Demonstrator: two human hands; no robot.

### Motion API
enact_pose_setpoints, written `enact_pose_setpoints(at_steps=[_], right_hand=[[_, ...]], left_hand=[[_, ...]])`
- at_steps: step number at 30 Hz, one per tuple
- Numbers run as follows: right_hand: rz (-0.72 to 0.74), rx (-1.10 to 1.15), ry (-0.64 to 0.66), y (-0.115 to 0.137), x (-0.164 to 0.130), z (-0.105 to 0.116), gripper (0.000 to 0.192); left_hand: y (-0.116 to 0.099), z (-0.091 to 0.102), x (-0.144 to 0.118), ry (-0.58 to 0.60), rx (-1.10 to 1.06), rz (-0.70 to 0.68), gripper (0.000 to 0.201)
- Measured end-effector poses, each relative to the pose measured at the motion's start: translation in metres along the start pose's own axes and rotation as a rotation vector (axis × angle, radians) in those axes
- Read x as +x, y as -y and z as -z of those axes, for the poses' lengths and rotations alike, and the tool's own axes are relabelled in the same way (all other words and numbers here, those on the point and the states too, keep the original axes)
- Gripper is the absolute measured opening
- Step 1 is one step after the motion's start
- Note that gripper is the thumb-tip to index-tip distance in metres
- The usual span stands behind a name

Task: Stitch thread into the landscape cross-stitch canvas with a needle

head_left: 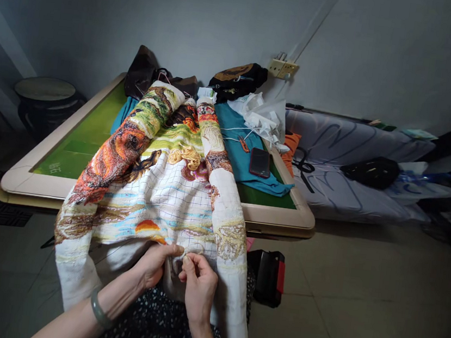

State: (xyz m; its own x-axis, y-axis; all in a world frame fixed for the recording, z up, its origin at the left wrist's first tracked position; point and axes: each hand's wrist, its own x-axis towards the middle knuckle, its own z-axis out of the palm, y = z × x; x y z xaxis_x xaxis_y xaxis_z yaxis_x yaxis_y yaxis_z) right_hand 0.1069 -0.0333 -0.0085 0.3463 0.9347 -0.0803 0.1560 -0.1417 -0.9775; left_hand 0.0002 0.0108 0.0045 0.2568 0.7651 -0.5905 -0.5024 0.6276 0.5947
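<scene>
Two hands at the near edge of a big cross-stitch cloth (160, 199). I see the left hand (155, 263) with thumb and fingers pinched on a fold of the white hem; its grip is narrow, holding cloth. A green bangle (100, 311), smooth and rounded, sits on that wrist. The right hand (197, 285) is just beside it, fingertips closed in a tight pinch on the same bunched hem. If a needle is there, it is too small for me to tell.

The cloth is a stiff woven canvas marked with a blue grid. It drapes from the table (27, 180) down onto my lap. Both long sides are rolled into thick tubes. Stitched areas look dense and pebbly: orange and brown on the left roll, green and cream higher up, pale blue bands and a small orange patch near the hands. The lower margin is bare white.

The table is square with a rounded cream rim and a flat green felt top. On it, past the cloth: a teal fabric (238, 148), a dark phone (260, 162) lying flat, crumpled white plastic bags (262, 116), and two soft dark bags (236, 80) by the wall.

A red-and-black box (272, 278) stands on the tiled floor just right of my lap. A bed (344, 167) with grey printed bedding lies right of the table.
</scene>
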Motion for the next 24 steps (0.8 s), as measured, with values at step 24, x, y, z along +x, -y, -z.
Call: enact_pose_setpoints(at_steps=[24], right_hand=[[0.211, -0.05, 0.02, -0.0038, -0.0004, 0.0085, 0.017]], left_hand=[[0.0022, 0.0008, 0.0036, -0.021, -0.051, -0.012, 0.019]])
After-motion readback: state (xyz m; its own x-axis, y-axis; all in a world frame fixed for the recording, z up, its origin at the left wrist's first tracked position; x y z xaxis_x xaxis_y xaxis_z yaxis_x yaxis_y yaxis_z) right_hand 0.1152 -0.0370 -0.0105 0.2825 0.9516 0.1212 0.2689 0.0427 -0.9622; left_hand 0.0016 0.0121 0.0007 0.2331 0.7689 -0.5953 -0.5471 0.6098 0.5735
